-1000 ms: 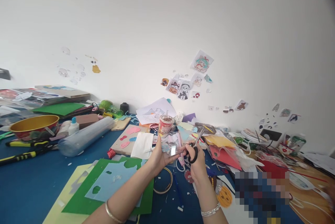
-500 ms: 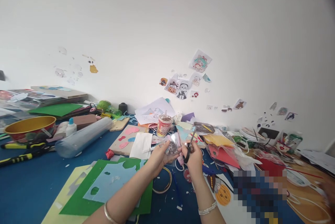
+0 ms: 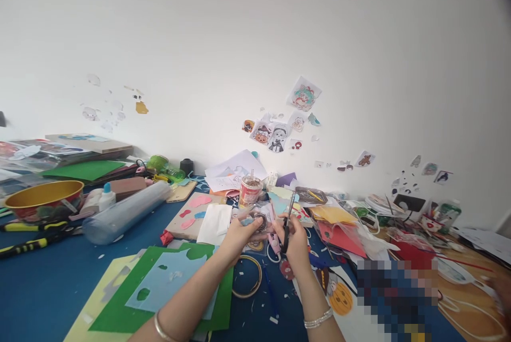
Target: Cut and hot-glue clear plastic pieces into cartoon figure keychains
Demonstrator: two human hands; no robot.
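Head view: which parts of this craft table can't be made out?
All in the head view:
- Small cutout in the left hand: too small, partly covered by that hand.
- Scissors in the right hand: handles partly hidden by the hand.
- Lower right: pixelated patch hides whatever lies there.

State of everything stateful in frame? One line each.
left hand, closed on small cutout
right hand, gripping scissors
scissors, blades pointing up, look shut
drink cup, upright, straw in
glue bottle, upright, capped
clear tube, lying on its side
gold bowl, upright
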